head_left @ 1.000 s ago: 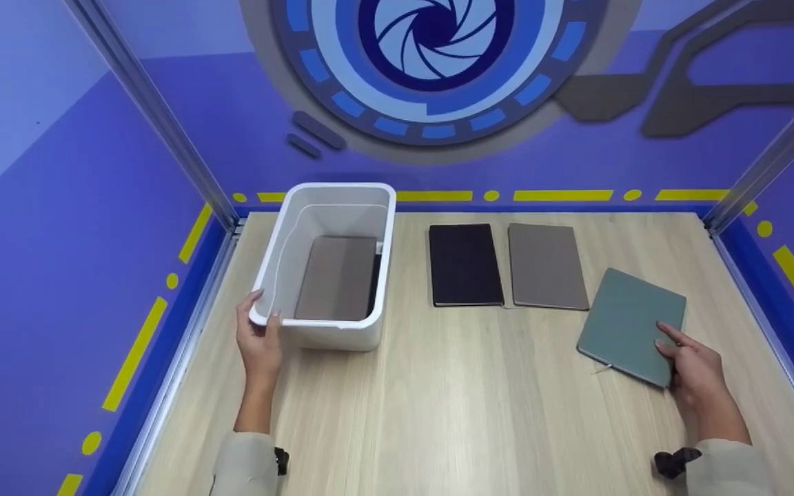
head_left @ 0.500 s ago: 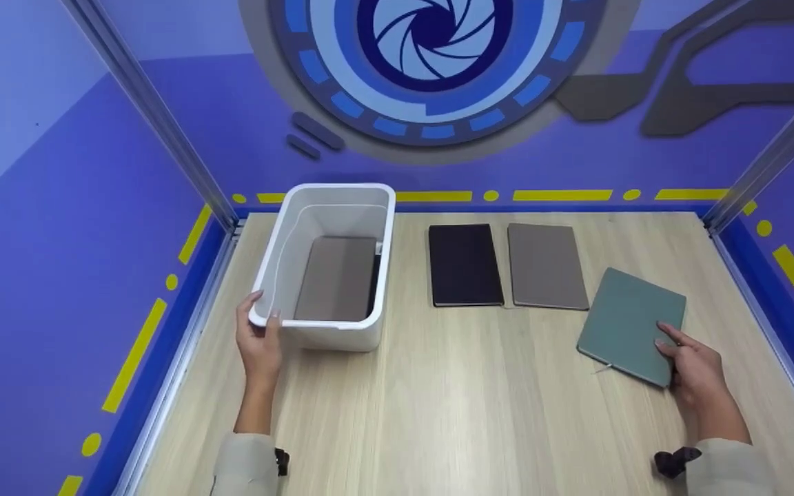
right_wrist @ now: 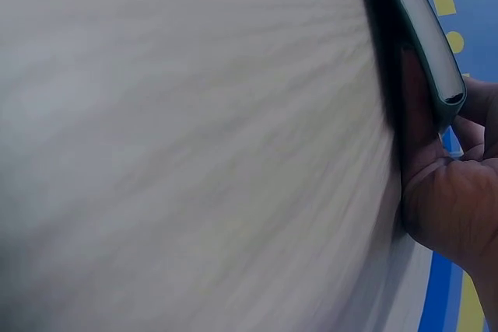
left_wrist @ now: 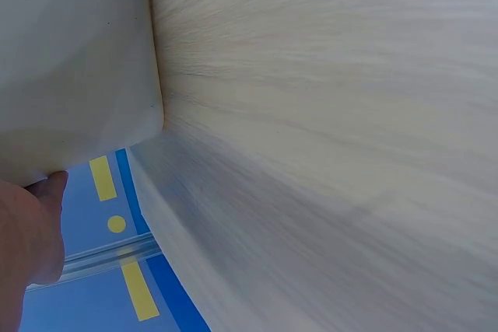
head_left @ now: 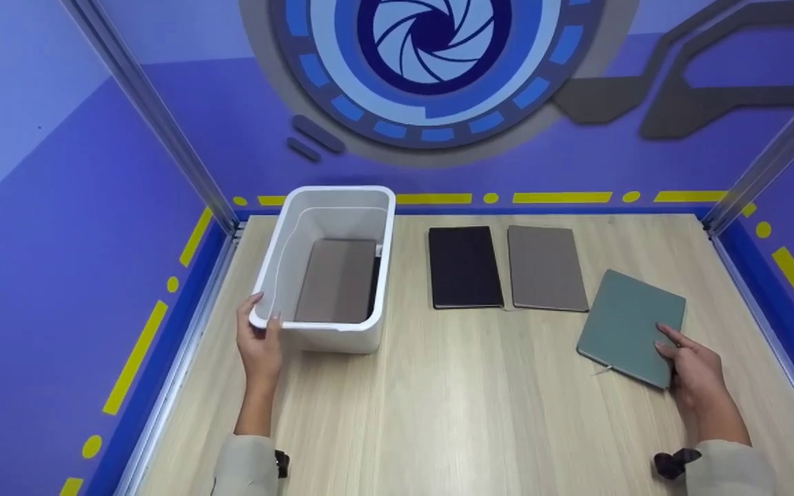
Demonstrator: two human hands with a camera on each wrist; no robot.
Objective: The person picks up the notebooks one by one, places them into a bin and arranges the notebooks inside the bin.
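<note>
The right hand [head_left: 699, 372] narrowly pinches the green notebook [head_left: 624, 324], which juts ahead-left of that grip (best kept firm, against sagging); the left hand [head_left: 260, 351] holds the rim of the white bin [head_left: 335, 339], ahead-right.

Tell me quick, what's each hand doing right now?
Left hand: holding the white bin by its near left corner.
Right hand: holding the green notebook by its right edge.
</note>
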